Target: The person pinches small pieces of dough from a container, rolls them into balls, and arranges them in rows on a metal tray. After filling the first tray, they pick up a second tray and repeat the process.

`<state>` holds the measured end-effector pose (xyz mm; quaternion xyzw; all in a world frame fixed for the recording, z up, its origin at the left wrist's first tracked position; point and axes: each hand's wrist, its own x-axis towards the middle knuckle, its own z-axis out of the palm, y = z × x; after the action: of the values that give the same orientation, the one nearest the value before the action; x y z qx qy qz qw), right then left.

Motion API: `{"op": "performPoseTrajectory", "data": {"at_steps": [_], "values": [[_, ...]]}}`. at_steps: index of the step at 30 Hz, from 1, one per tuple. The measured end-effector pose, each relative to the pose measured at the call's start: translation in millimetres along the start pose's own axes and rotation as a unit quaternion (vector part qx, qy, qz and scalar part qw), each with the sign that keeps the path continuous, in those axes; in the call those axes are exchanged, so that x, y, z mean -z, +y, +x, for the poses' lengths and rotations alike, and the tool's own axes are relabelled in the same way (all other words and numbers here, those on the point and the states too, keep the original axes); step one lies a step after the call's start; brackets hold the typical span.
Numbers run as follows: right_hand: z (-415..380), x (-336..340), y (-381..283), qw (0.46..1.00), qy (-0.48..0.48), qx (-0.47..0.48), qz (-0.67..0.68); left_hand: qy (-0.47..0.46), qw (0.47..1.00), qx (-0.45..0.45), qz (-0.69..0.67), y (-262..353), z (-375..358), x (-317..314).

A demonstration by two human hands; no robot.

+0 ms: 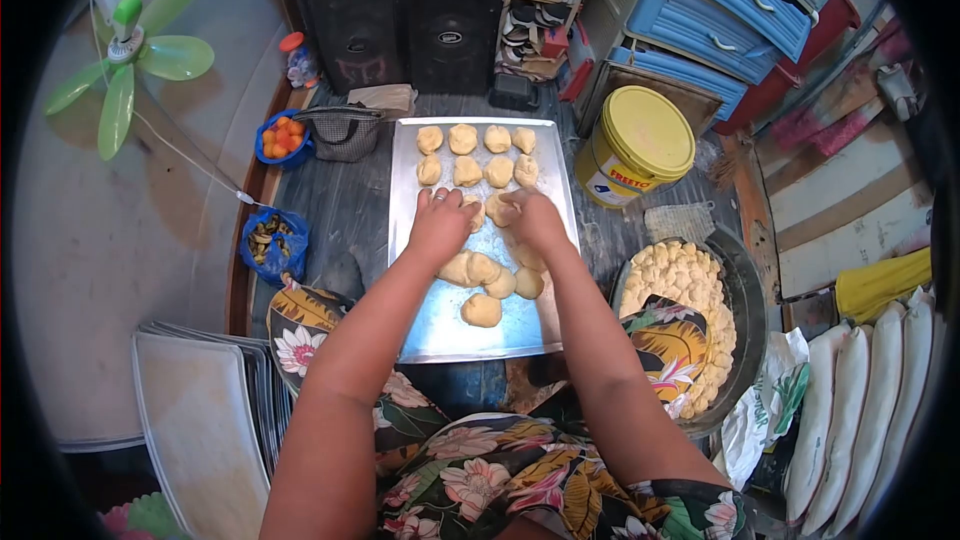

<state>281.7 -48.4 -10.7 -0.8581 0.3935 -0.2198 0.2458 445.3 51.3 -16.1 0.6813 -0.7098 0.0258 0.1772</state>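
A metal baking tray (415,325) lies in front of me, with rows of dough balls (462,139) on its far half. My left hand (441,223) is over the tray's middle, fingers curled on a dough ball (474,214) that shows partly past the fingertips. Beside it, my right hand (532,217) grips another dough ball (497,208) from the right. Nearer to me several loose dough pieces (483,268) touch one another in a cluster. One lone dough ball (481,310) rests toward the near edge. Part of the dough by the right wrist is hidden.
A dark basin (745,360) full of dough pieces (675,280) stands at my right, near a yellow bucket (640,145). Stacked trays (195,420) lean at my left. Blue bags (275,245), a green fan (125,50), speakers (450,35) and blue drawers (700,30) surround the floor.
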Motion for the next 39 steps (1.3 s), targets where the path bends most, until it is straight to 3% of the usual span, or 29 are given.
{"op": "performPoseTrajectory", "data": {"at_steps": [4, 6, 8, 10, 11, 13, 19, 21, 22, 24, 26, 29, 31, 32, 33, 34, 35, 36, 37, 39], "values": [[-22.1, 35.0, 10.4, 0.996, -0.059, -0.059, -0.018, 0.016, 1.000, 0.005, -0.014, 8.6, 2.7, -0.8], [-34.4, 38.5, 15.3, 0.969, -0.242, -0.058, 0.002, 0.031, 0.998, 0.003, -0.048, 15.3, 4.8, -3.7], [-31.1, 34.8, 21.9, 0.961, -0.259, -0.075, 0.055, -0.066, 0.997, -0.015, -0.043, 21.4, 8.0, -7.4], [-26.4, 32.9, 27.2, 0.976, -0.165, -0.117, 0.079, -0.063, 0.997, -0.016, -0.053, 20.8, 10.9, -9.7], [-22.6, 29.3, 28.2, 0.976, -0.167, -0.116, 0.080, -0.070, 0.996, -0.027, -0.057, 21.1, 12.0, -7.0], [-13.7, 21.2, 30.7, 0.974, 0.073, -0.173, 0.126, -0.079, 0.994, -0.037, -0.062, 21.5, 12.2, -3.9], [-12.8, 3.2, 28.2, 0.989, 0.127, -0.066, -0.022, -0.047, 0.996, -0.030, -0.071, 21.2, 12.9, 3.8], [-16.4, 9.3, 16.2, 0.990, 0.125, -0.037, -0.048, -0.076, 0.987, 0.057, -0.128, 24.8, 13.3, 29.3], [-19.6, 17.0, 3.4, 0.995, 0.086, -0.059, -0.003, -0.077, 0.987, 0.060, -0.127, 22.2, 13.7, 35.3], [-27.1, 20.8, -12.5, 0.995, 0.044, -0.083, 0.046, -0.217, 0.963, 0.097, -0.129, 11.7, 8.5, 45.1], [-34.3, 17.1, -21.3, 0.964, -0.223, 0.033, 0.141, -0.265, 0.951, 0.074, -0.143, 0.8, -13.6, 44.5], [-43.0, 10.4, -38.3, 0.967, -0.239, 0.081, 0.043, -0.238, 0.948, 0.000, -0.209, -0.5, -45.1, 37.1], [-41.5, 13.2, -30.7, 0.956, -0.263, 0.061, 0.112, -0.247, 0.942, 0.136, -0.181, 11.2, -48.1, 51.3], [-42.0, 16.4, -32.7, 0.939, -0.289, 0.034, 0.181, -0.245, 0.943, 0.138, -0.178, 14.1, -54.1, 52.8], [-42.7, 17.1, -35.5, 0.939, -0.289, 0.037, 0.183, -0.219, 0.940, 0.196, -0.170, 17.6, -61.2, 52.3], [-41.8, 17.5, -39.3, 0.946, -0.228, -0.033, 0.226, -0.194, 0.934, 0.252, -0.163, 19.6, -66.1, 51.6], [-43.3, 18.0, -44.4, 0.944, -0.164, -0.104, 0.267, -0.194, 0.934, 0.251, -0.161, 20.1, -69.7, 48.6], [-45.6, 13.9, -47.4, 0.944, -0.163, -0.104, 0.269, -0.135, 0.930, 0.293, -0.174, 18.8, -73.2, 43.9], [-46.3, 6.0, -48.8, 0.974, -0.117, -0.105, 0.160, -0.075, 0.921, 0.333, -0.187, 17.5, -76.0, 40.1], [-51.2, -14.2, -48.8, 0.996, -0.041, -0.078, -0.002, -0.046, 0.921, 0.345, -0.174, 16.1, -80.6, 37.7]]}}
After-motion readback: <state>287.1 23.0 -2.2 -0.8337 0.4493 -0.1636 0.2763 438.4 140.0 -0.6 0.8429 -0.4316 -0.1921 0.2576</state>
